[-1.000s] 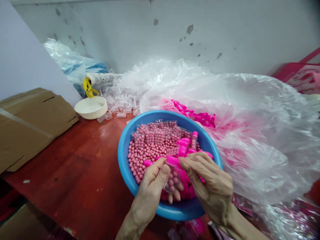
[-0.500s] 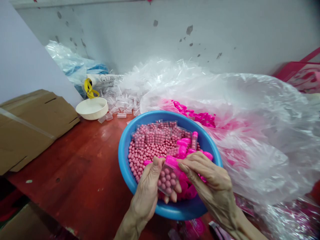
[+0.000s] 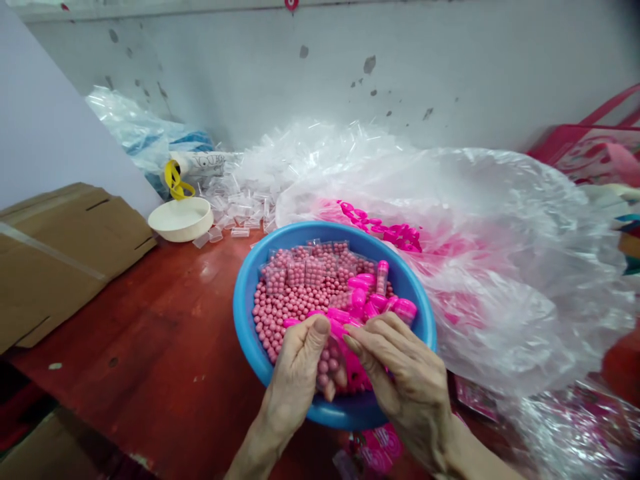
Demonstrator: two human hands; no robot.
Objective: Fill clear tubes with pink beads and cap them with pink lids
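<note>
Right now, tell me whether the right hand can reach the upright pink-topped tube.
Probably yes: the tube stands uncovered just beyond the right hand, though its fingers are at a pink cap.

Over a blue basin (image 3: 244, 313), the left hand (image 3: 293, 370) grips a clear container (image 3: 327, 360) with pink beads inside, while the right hand (image 3: 407, 380) has its fingers at the edge of the pink cap (image 3: 339, 327) at the container's upper end. Loose beads (image 3: 287, 307) fill much of the basin; filled containers (image 3: 315, 272) lie along its far side. The basin stands on a red surface (image 3: 165, 320). A white dish (image 3: 181, 221) sits near a flattened cardboard box (image 3: 65, 260), just beside scattered clear containers (image 3: 245, 203). A translucent plastic bag (image 3: 500, 320) spreads to the right, magenta pieces (image 3: 403, 237) at its opening.
</note>
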